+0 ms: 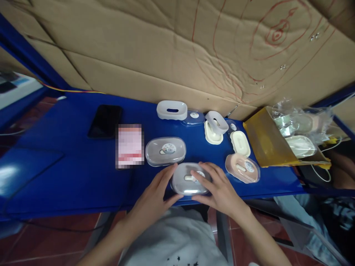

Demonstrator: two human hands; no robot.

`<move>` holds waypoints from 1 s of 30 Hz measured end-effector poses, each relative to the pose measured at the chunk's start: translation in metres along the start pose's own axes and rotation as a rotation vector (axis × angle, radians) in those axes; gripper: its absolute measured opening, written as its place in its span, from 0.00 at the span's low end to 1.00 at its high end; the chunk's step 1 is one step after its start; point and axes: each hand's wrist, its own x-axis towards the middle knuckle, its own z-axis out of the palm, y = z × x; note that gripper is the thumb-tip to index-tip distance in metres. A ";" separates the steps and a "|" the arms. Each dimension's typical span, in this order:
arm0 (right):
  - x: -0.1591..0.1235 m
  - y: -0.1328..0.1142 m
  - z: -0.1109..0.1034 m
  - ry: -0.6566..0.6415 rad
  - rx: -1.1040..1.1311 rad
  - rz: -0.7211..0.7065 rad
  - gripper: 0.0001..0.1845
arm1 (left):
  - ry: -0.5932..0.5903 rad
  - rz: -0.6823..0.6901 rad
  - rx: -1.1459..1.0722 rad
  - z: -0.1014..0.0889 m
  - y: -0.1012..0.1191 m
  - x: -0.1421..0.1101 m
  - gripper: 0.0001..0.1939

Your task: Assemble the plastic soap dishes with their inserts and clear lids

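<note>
A grey soap box (185, 189) with a clear lid, a pale oblong slot and a round sticker lies at the table's front edge. My left hand (159, 188) grips its left end, thumb at the near side and fingers at the far side. My right hand (219, 184) holds the right end, with one finger laid across the lid by the sticker. Just behind is another lidded grey soap box (152, 150), apart from both hands. To the right sits a lidded pink soap box (233, 166).
Farther back are a white soap dish base (172, 111), a clear lid (191, 119), a tilted white base (219, 123) and cream trays (240, 143). A cardboard box (266, 144) holds bagged soap boxes. A black phone (105, 121) and a blurred-out item (129, 146) lie left. Cardboard (138, 55) walls the back.
</note>
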 end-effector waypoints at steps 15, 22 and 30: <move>0.009 0.003 0.009 0.024 -0.144 0.011 0.37 | 0.179 0.010 0.206 -0.020 0.010 0.009 0.36; 0.065 0.004 0.008 0.089 -0.064 0.020 0.29 | 0.168 0.107 0.187 -0.032 0.015 0.022 0.33; 0.099 0.055 0.010 0.180 -0.111 0.418 0.28 | 0.113 0.279 0.589 -0.016 0.017 0.021 0.28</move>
